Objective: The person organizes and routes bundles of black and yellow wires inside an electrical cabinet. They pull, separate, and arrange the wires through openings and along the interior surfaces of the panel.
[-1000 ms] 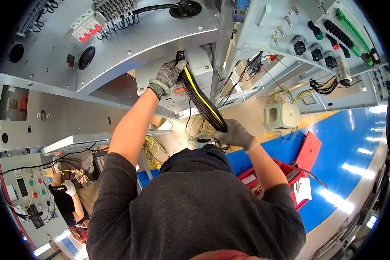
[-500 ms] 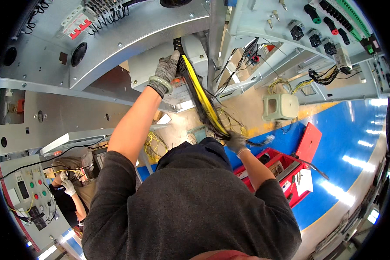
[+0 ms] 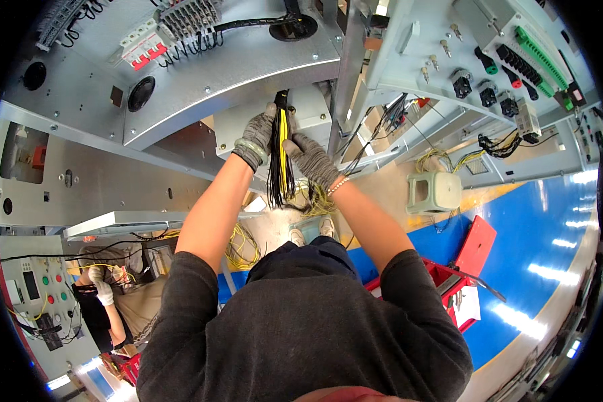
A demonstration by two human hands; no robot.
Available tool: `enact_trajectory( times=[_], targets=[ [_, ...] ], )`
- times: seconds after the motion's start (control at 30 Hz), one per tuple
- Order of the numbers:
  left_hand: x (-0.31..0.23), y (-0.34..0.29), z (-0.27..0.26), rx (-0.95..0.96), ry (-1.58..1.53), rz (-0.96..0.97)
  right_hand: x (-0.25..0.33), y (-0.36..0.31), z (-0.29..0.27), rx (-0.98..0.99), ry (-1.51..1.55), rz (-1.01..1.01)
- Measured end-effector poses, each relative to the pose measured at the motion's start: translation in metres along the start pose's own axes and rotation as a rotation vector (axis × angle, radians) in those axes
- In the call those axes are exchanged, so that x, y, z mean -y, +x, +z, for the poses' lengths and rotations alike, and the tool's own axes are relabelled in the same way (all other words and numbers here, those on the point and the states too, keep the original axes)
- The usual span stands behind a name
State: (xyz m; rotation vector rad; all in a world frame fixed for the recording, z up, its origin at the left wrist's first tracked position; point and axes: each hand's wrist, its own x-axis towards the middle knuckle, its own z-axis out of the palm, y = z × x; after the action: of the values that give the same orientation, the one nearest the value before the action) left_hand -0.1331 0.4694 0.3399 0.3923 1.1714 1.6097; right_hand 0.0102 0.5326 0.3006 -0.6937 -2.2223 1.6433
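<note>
L hand (image 3: 257,137), in grey knit glove, clasps the long black-and-yellow wire bundle (image 3: 283,167) hanging before the pale grey box (image 3: 312,104); R hand (image 3: 313,161) touches it, can't tell if pinching. Prob. sorting strands; next move needs steady L grip.

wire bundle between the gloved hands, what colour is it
Mostly black with some yellow; the wire bundle shows best in the head view.

Glossy blue floor (image 3: 526,231), pale green stool (image 3: 447,191)
</note>
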Motion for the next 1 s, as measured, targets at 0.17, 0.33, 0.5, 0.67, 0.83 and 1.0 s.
enact_trajectory(
  times=[0.17, 0.33, 0.5, 0.67, 0.83, 1.0],
  targets=[
    [-0.001, -0.014, 0.006, -0.029, 0.156, 0.166, -0.005, -0.004, 0.011, 0.041, 0.07, 0.001],
    [0.022, 0.001, -0.008, -0.165, 0.702, 0.301, -0.026, -0.005, 0.012, -0.011, -0.011, 0.003],
    [0.013, -0.01, -0.006, -0.027, 0.289, 0.202, -0.01, -0.036, -0.005, 0.193, 0.224, 0.079],
    [0.027, -0.016, 0.0, -0.127, 0.39, 0.26, -0.028, -0.041, -0.001, 0.165, 0.028, 0.114],
    [0.042, -0.037, 0.055, -0.581, 0.644, 0.399, -0.026, -0.054, 0.013, -0.074, -0.257, 0.008],
    [0.057, -0.046, 0.039, -0.519, 0.537, 0.395, -0.055, -0.058, -0.002, -0.13, -0.242, -0.07]
  ],
)
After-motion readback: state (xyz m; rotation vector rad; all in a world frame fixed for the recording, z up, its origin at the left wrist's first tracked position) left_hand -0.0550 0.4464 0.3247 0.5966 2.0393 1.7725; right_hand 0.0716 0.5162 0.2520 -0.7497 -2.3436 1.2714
